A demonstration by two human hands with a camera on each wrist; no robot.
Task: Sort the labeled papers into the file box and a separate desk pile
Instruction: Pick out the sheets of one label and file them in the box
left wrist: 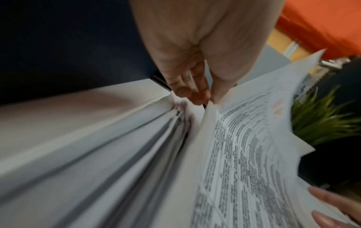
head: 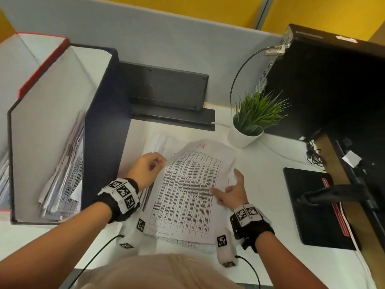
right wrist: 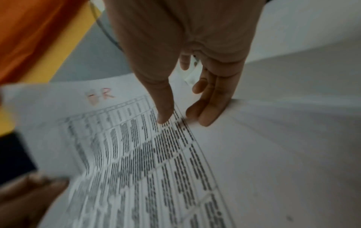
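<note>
Head view: left hand (head: pixel 145 168) pinches the top sheet (head: pixel 187 192) at its far-left corner to peel it off the stack — right hand (head: pixel 231 191), fingers spread, steadies the opposite edge on the surface (head: pixel 270 167).

Your left hand (left wrist: pixel 187 64) reaches forward along the paper stack (left wrist: pixel 109 162), thumb and fingertips (left wrist: pixel 197 94) pinching the far left edge of the top sheet (left wrist: pixel 244 154), which lifts off the stack. Red letters sit near that sheet's far edge. Your right hand's fingertips (left wrist: pixel 328 216) touch its near right edge. A green plant (left wrist: pixel 320 121) stands beyond the sheet's right edge, and a dark box wall (left wrist: pixel 68 50) rises along the stack's left side.
</note>
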